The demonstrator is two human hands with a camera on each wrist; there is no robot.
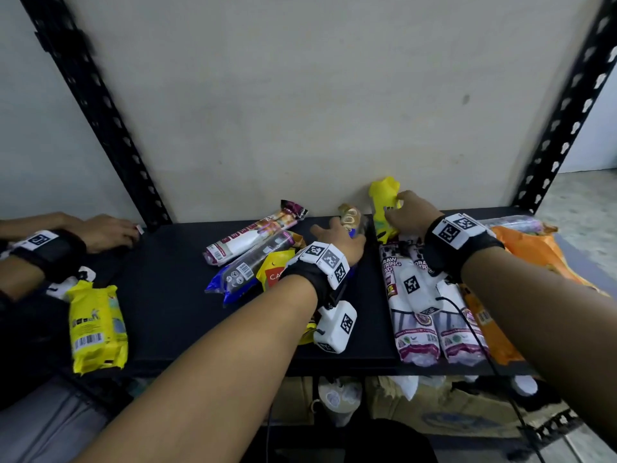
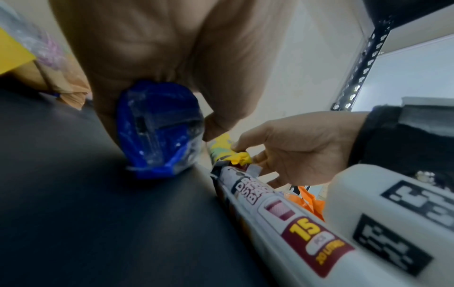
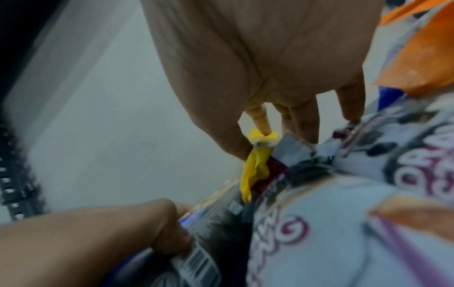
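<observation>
Premises: a stockroom or shop storage area. Black slotted-angle steel uprights (image 1: 100, 105) rise on either side of the hands and carry a flat black shelf board (image 1: 167, 295). Sealed retail goods lie loose on the board. White plastic-wrapped rolls of drawstring bags (image 1: 414, 335) lie on the near side of the right hand (image 1: 410, 212), and long barcoded white-and-red plastic packets (image 1: 253, 237) lie left of the left hand (image 1: 340, 237). Brown cardboard cartons (image 1: 434, 412) sit on the level below both hands. Bare grey concrete floor (image 1: 581, 202) shows to the right of the right hand.

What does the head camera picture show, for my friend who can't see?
Two hands reach across a black shelf: the right hand pinches a yellow packet upright by the back wall, and the left hand grips a small packet beside it. White drawstring-bag rolls and an orange packet lie under the right arm.
</observation>
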